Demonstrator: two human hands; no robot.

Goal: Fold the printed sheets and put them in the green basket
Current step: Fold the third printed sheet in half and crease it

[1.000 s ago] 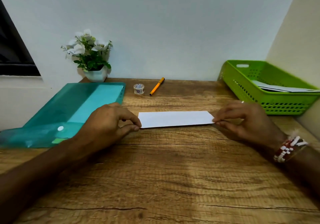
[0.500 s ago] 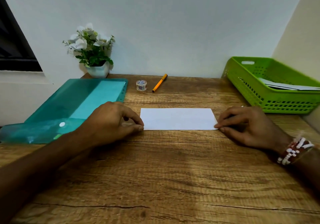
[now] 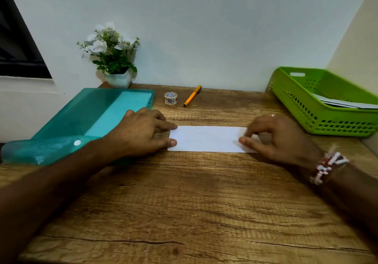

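- Surface: wood-grain top.
- Right hand: beaded bracelet at the wrist. Thumb and curled index finger pinch the right end of the folded sheet.
- Left hand: extended index and thumb tips press the sheet's left edge.
- Folded sheet: plain white, long narrow rectangle, flat at mid-surface between both hands.
- Teal folder: left side, under the left forearm.
- Tape roll: print too small to read. Orange pen just beside it.
- Green basket: far right, holding white sheets.
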